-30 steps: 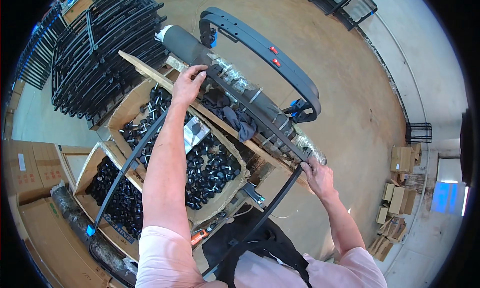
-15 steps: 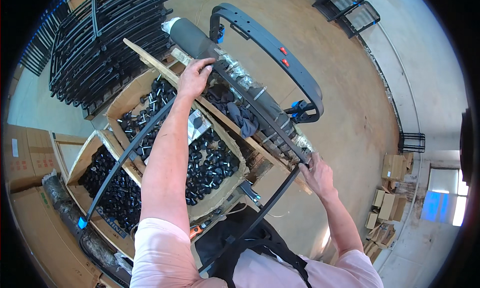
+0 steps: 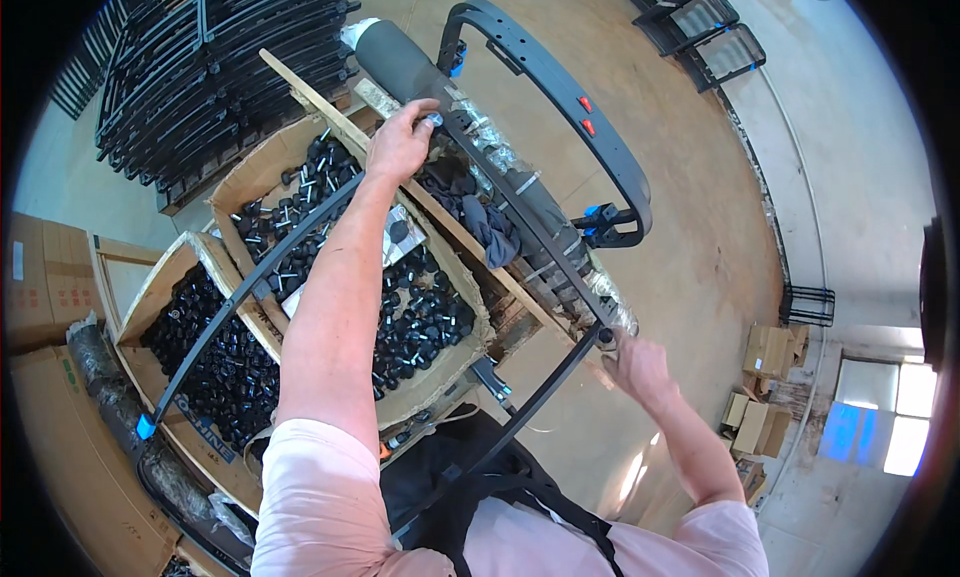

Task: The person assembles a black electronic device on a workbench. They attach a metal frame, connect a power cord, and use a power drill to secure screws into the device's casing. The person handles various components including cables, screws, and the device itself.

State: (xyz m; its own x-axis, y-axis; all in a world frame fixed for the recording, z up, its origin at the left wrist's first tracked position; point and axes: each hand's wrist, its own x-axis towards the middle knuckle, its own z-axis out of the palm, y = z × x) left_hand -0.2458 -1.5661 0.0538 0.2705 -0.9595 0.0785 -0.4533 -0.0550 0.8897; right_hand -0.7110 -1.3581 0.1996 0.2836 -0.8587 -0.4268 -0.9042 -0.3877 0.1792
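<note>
A black metal frame [image 3: 522,215] lies across a wrapped roll, its side bars running down toward my body. My left hand [image 3: 400,145] bends its fingers closed at the frame's far-left corner. A small shiny piece shows by those fingertips, too little of it to name. At the right corner, my right hand [image 3: 640,365] has its fingers closed at a round black screw-in foot [image 3: 605,337]. Below my left forearm, similar black feet with metal studs [image 3: 425,322] fill an open cardboard box [image 3: 470,362].
A second box of small black parts [image 3: 215,367] stands left. Behind the wrapped roll [image 3: 395,62] is a curved black frame [image 3: 560,87] with red pieces. Stacked black frames [image 3: 230,67] stand far left. An orange-handled tool [image 3: 387,449] lies close to my body.
A round black foot now shows at the right corner by my right fingertips. My left fingers have shifted slightly at their corner, where a shiny piece now shows. The whole view has shifted a little.
</note>
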